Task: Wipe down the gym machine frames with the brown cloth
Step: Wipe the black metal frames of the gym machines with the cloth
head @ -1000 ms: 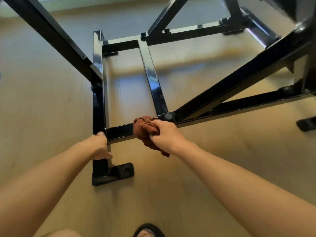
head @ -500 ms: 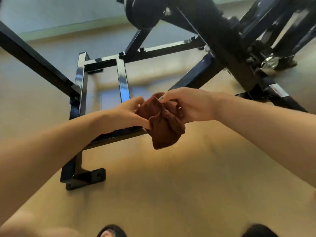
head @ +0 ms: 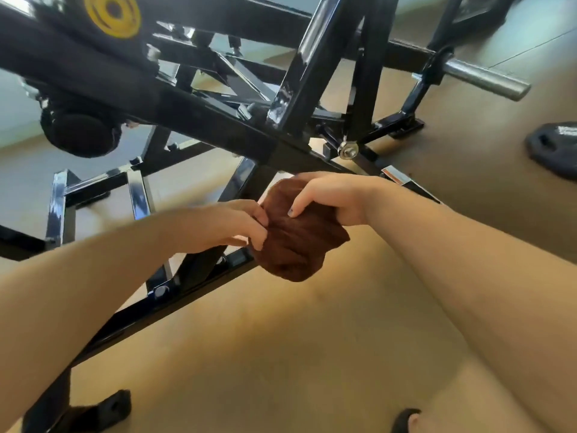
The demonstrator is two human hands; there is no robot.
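Observation:
The brown cloth (head: 296,239) is bunched up in mid-air, in front of the black gym machine frame (head: 193,120). My right hand (head: 331,195) grips its top from the right, fingers curled over it. From the left, my left hand (head: 237,226) pinches the cloth's left side with its fingertips. The cloth hangs clear of the frame, just below a thick diagonal bar and above the low base bar (head: 175,298). Its lower folds droop freely.
A yellow disc (head: 112,14) and a round black pad (head: 81,132) sit on the machine at upper left. A steel weight peg (head: 487,79) sticks out at upper right. A dark weight plate (head: 555,148) lies on the tan floor. My sandalled foot (head: 409,420) shows below.
The view has tilted up, showing more of the machine. Both hands have lifted the cloth off the low base bar and keep it between them; my left hand came over from the frame.

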